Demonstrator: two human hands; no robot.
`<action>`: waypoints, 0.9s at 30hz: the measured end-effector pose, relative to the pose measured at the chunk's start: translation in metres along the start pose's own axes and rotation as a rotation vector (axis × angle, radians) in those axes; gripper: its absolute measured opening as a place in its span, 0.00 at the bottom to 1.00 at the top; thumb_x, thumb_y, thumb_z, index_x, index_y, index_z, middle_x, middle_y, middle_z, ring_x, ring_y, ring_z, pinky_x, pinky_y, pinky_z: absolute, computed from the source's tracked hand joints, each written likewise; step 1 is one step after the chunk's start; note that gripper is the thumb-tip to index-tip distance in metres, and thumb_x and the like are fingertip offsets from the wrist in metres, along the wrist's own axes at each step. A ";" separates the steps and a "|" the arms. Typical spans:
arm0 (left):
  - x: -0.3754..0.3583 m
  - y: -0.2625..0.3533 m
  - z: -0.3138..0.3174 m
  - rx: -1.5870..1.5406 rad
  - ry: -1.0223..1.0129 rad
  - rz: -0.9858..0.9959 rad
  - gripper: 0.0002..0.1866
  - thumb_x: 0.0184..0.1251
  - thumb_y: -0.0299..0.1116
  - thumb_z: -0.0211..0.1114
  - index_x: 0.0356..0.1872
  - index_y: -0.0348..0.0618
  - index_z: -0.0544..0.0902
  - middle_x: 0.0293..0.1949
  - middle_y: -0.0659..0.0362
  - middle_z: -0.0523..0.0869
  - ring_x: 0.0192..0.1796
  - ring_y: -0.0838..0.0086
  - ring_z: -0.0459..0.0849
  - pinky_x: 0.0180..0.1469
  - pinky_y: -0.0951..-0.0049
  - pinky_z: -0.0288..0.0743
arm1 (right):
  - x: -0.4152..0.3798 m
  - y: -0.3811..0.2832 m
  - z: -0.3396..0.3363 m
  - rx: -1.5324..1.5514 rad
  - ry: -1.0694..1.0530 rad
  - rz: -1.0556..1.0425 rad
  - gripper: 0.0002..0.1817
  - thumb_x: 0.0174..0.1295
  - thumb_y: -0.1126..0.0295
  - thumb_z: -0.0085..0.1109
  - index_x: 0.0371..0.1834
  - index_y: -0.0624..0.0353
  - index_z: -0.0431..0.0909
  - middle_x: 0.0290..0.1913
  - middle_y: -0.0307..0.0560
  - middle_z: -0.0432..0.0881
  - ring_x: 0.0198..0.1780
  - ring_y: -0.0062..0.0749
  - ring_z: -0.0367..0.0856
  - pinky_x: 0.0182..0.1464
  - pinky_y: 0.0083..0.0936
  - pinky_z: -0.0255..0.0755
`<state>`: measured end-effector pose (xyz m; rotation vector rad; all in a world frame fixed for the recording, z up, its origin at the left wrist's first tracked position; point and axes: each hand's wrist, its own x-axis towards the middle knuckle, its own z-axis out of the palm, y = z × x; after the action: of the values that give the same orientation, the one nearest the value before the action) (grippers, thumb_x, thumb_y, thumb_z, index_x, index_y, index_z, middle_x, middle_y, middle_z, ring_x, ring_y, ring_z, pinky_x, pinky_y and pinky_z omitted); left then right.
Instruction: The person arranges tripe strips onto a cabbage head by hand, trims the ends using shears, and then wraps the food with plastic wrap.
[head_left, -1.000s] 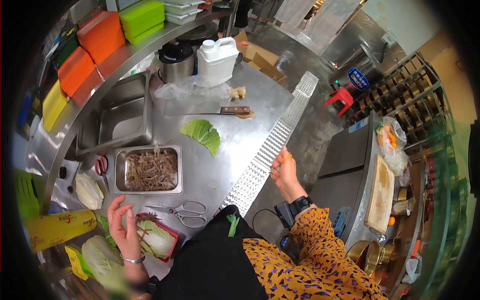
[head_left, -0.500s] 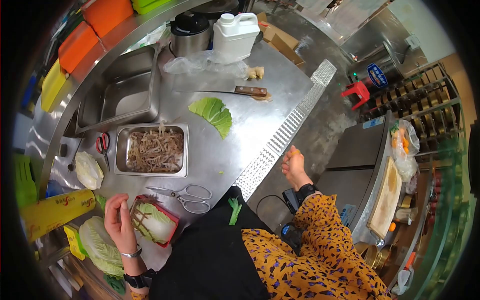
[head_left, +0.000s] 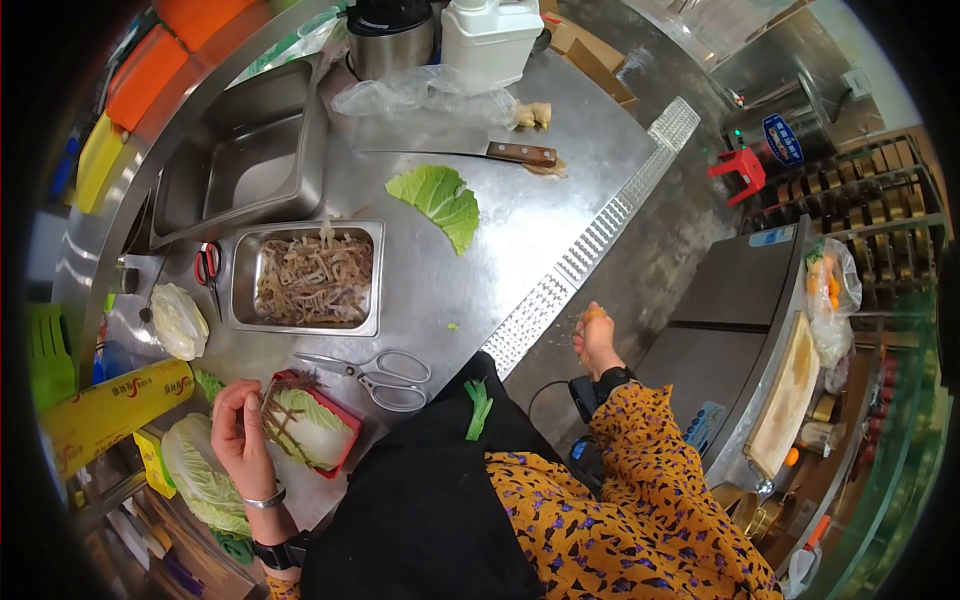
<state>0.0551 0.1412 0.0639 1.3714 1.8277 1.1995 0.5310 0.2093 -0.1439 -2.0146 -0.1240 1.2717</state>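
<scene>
Toward the lower left of the frame, a pale green and white cabbage [head_left: 325, 437] with brownish strands across its leaves lies on its side in a shallow red tray [head_left: 351, 452]. My left hand [head_left: 240, 425] is just beside it, fingers bent and tips drawn narrow; I cannot tell whether they pinch anything. Near the centre right, my right hand [head_left: 597, 340] is raised past the table's edge with its fingers curled in, something yellowish at the tips, too small to name.

Under the tray is a brushed stainless steel table [head_left: 520, 225], glaring white near the middle. Grey-handled metal scissors [head_left: 378, 378] lie just above the tray, below a rectangular steel pan [head_left: 376, 290] of tangled brown strips [head_left: 312, 280]. Farther up are a torn green leaf [head_left: 440, 205] and a wooden-handled knife [head_left: 522, 153]. Beyond, at upper right, a red plastic stool [head_left: 741, 175] stands on the stained grey floor [head_left: 655, 240].

A perforated metal strip [head_left: 565, 275] runs diagonally along the table's right edge, with floor between it and the grey cabinet [head_left: 705, 290]. Lower left, a large green-white cabbage [head_left: 200, 470] and a yellow printed roll [head_left: 120, 415] crowd my left side; between leaf and strip I see smooth steel.
</scene>
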 end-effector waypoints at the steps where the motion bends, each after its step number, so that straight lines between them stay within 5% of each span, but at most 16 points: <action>1: 0.000 0.000 0.001 -0.003 -0.001 0.002 0.04 0.70 0.24 0.58 0.39 0.34 0.80 0.44 0.56 0.80 0.47 0.73 0.76 0.53 0.76 0.69 | 0.003 0.004 0.000 -0.014 0.010 0.007 0.20 0.71 0.48 0.43 0.27 0.49 0.66 0.20 0.37 0.66 0.13 0.24 0.61 0.14 0.23 0.53; 11: -0.003 -0.012 0.005 -0.029 -0.025 -0.022 0.04 0.70 0.24 0.59 0.40 0.34 0.80 0.44 0.57 0.80 0.47 0.74 0.77 0.52 0.76 0.69 | -0.003 0.006 -0.003 0.003 -0.017 0.053 0.20 0.71 0.47 0.46 0.26 0.48 0.66 0.20 0.36 0.66 0.14 0.24 0.62 0.15 0.21 0.54; 13: -0.002 -0.010 0.006 -0.063 -0.019 -0.047 0.04 0.70 0.24 0.59 0.40 0.34 0.81 0.44 0.57 0.81 0.47 0.73 0.77 0.52 0.76 0.70 | -0.023 -0.022 0.003 0.277 -0.614 0.159 0.21 0.71 0.46 0.47 0.27 0.50 0.69 0.22 0.37 0.69 0.17 0.24 0.65 0.17 0.20 0.57; 15: -0.004 -0.010 0.006 -0.099 -0.047 -0.077 0.05 0.69 0.24 0.60 0.40 0.34 0.81 0.44 0.57 0.81 0.48 0.73 0.78 0.52 0.76 0.70 | -0.083 -0.062 0.034 0.383 -0.829 0.122 0.22 0.72 0.46 0.45 0.35 0.53 0.75 0.30 0.43 0.79 0.24 0.28 0.77 0.21 0.20 0.67; 16: -0.003 -0.008 0.008 -0.096 -0.060 -0.078 0.05 0.68 0.23 0.60 0.40 0.35 0.82 0.43 0.57 0.82 0.47 0.73 0.79 0.51 0.77 0.71 | -0.115 -0.081 0.051 0.371 -0.921 0.090 0.24 0.72 0.45 0.44 0.46 0.54 0.77 0.40 0.47 0.82 0.36 0.32 0.83 0.30 0.21 0.72; 18: -0.002 -0.004 0.014 -0.068 -0.055 -0.013 0.05 0.65 0.22 0.61 0.39 0.36 0.83 0.42 0.56 0.82 0.44 0.73 0.80 0.48 0.76 0.73 | -0.147 -0.101 0.091 0.410 -1.258 0.108 0.29 0.71 0.44 0.43 0.62 0.56 0.71 0.55 0.52 0.78 0.55 0.43 0.80 0.46 0.33 0.76; 22: 0.003 0.030 0.011 0.011 -0.108 0.057 0.08 0.59 0.23 0.68 0.39 0.38 0.84 0.41 0.55 0.83 0.40 0.71 0.82 0.44 0.73 0.76 | -0.201 -0.103 0.165 0.399 -1.582 0.210 0.31 0.71 0.46 0.44 0.67 0.59 0.67 0.64 0.59 0.71 0.62 0.49 0.73 0.57 0.41 0.72; 27: 0.009 0.039 0.004 0.126 0.037 0.305 0.13 0.52 0.24 0.73 0.40 0.43 0.85 0.42 0.58 0.82 0.38 0.69 0.82 0.40 0.73 0.77 | -0.261 -0.087 0.218 0.194 -1.662 0.278 0.32 0.71 0.44 0.42 0.69 0.57 0.65 0.67 0.56 0.70 0.64 0.43 0.72 0.61 0.40 0.70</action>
<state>0.0732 0.1539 0.0979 1.7600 1.7901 1.2829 0.2467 0.2728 0.0529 -0.3587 -0.4553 2.6459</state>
